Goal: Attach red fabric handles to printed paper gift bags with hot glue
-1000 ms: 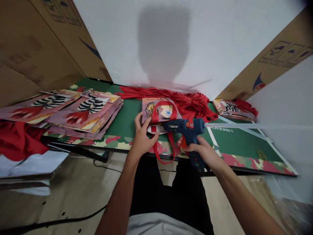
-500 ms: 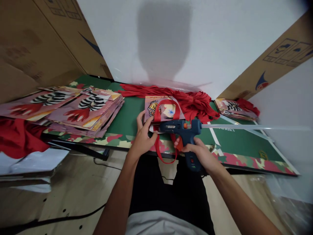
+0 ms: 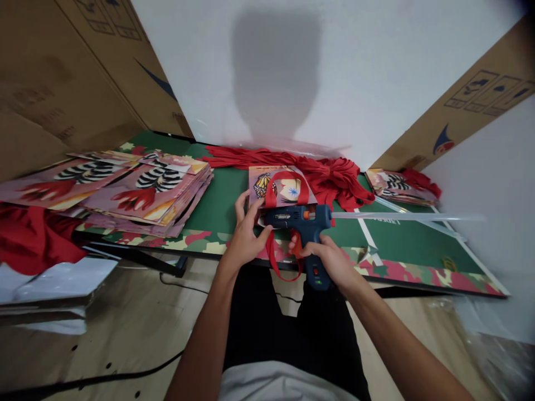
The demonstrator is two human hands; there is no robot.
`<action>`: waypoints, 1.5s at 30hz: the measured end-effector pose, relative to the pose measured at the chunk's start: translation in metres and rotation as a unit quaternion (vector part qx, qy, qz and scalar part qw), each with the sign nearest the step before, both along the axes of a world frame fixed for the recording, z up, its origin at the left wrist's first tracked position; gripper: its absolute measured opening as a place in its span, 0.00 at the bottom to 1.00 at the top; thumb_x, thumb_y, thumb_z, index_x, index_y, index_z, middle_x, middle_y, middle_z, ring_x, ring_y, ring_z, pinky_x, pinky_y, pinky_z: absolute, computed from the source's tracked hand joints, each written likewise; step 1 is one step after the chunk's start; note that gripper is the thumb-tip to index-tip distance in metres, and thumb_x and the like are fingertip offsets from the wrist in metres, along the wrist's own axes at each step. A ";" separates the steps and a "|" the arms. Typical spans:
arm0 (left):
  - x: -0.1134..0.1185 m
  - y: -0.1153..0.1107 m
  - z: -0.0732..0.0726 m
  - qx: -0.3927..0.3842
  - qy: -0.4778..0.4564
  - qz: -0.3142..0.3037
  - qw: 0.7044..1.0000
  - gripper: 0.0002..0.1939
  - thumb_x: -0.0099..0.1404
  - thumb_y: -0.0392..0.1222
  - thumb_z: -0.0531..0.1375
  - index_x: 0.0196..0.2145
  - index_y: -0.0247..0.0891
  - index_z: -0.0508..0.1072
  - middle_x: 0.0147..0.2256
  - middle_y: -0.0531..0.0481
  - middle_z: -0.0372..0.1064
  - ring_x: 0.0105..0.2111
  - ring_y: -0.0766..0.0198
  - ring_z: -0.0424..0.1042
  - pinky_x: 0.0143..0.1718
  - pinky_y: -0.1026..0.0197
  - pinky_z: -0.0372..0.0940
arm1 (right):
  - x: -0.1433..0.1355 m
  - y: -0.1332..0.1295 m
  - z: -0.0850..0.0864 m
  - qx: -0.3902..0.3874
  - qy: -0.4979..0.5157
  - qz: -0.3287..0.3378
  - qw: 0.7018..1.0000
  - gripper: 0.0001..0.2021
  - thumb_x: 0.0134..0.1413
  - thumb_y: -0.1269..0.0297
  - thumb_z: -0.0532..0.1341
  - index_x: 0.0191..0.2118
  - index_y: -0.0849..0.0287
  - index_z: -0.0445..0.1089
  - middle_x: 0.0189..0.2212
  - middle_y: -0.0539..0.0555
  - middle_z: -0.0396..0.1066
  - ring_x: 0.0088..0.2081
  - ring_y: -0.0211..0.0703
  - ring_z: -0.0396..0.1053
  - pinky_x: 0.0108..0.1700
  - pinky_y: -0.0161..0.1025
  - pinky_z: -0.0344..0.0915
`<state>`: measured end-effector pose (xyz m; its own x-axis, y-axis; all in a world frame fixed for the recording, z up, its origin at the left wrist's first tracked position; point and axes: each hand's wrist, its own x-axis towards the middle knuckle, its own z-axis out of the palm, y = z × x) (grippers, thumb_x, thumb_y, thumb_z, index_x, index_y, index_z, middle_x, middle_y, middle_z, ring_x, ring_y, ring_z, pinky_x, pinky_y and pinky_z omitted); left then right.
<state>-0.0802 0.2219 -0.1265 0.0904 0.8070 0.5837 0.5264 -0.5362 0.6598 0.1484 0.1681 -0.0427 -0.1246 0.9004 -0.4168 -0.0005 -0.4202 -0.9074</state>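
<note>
My right hand is wrapped around the handle of a dark blue glue gun, fingers at its orange trigger. A long clear glue stick sticks out of its back, to the right. The gun's nose points left, over the opening of a printed paper bag with a butterfly picture. My left hand grips the bag's left edge, thumb near the nozzle. One red ribbon handle lies across the bag's face; another red ribbon loop hangs over the table's front edge. The nozzle tip is hidden.
Stacks of printed bags lie at the left of the green table, with red cloth beside them. A bundle of red ribbons lies behind the bag. More bags are at the right. Cardboard stands at the left.
The glue gun and my right hand have moved left, bringing the gun's nose further into the bag opening. My left hand has hardly moved.
</note>
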 end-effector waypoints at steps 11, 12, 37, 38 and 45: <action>0.000 -0.003 0.006 -0.017 -0.015 -0.003 1.000 0.36 0.69 0.35 0.67 0.70 0.50 0.61 0.74 0.38 0.44 0.78 0.39 0.49 0.77 0.33 0.55 | -0.005 0.000 0.018 -0.018 -0.045 -0.023 0.999 0.06 0.37 0.65 0.68 0.28 0.53 0.77 0.23 0.46 0.74 0.26 0.41 0.67 0.28 0.35 0.63; 0.000 -0.003 0.006 -0.017 -0.016 -0.003 1.000 0.36 0.68 0.35 0.67 0.70 0.50 0.61 0.74 0.38 0.44 0.78 0.40 0.49 0.77 0.33 0.55 | -0.004 0.000 0.018 -0.016 -0.048 -0.022 0.998 0.06 0.37 0.65 0.68 0.28 0.53 0.77 0.24 0.46 0.74 0.26 0.40 0.67 0.28 0.34 0.62; 0.006 -0.005 0.007 -0.024 -0.036 -0.001 0.999 0.38 0.68 0.32 0.66 0.70 0.52 0.60 0.75 0.40 0.43 0.78 0.40 0.50 0.77 0.32 0.54 | 0.019 -0.005 0.038 0.008 -0.285 -0.022 0.958 0.10 0.41 0.56 0.67 0.28 0.54 0.70 0.22 0.47 0.66 0.25 0.43 0.64 0.26 0.38 0.59; 0.006 -0.005 0.007 -0.024 -0.037 -0.002 0.999 0.38 0.68 0.32 0.66 0.70 0.52 0.60 0.75 0.39 0.43 0.78 0.40 0.50 0.77 0.33 0.54 | 0.019 -0.005 0.040 0.010 -0.299 -0.021 0.954 0.10 0.41 0.56 0.67 0.27 0.54 0.69 0.22 0.47 0.65 0.25 0.43 0.64 0.26 0.38 0.58; 0.007 -0.006 0.008 -0.024 -0.051 -0.014 0.998 0.40 0.66 0.29 0.66 0.70 0.51 0.59 0.75 0.39 0.42 0.78 0.40 0.49 0.77 0.34 0.55 | 0.024 -0.008 0.047 0.023 -0.334 0.033 0.942 0.09 0.46 0.54 0.65 0.28 0.54 0.70 0.23 0.46 0.65 0.25 0.41 0.63 0.26 0.39 0.58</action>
